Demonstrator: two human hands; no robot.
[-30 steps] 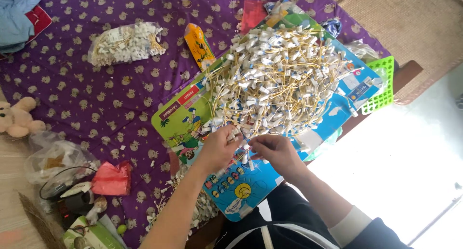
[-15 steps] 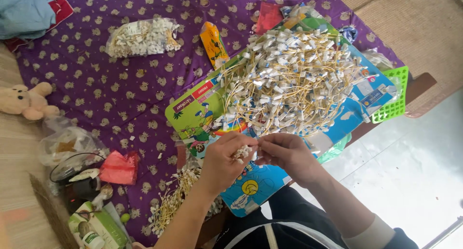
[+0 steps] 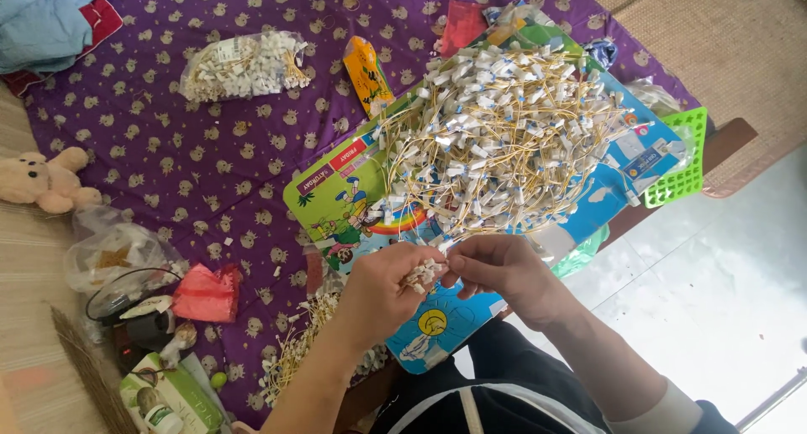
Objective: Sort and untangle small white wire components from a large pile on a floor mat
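Several white tags on yellow cords, one small bunch (image 3: 423, 273) | pinched in my left hand (image 3: 388, 289), right hand (image 3: 496, 270) fingertips closed on it | before the heaped pile (image 3: 496, 140) | light, limp, tangle-prone; grip at tag ends.

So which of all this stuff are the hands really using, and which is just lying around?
In use:
left hand and right hand, pinching a small bunch of white tags
big heap of tags on yellow strings
colourful board under it

Lying about:
teddy
bag of tags
green basket
red pouch
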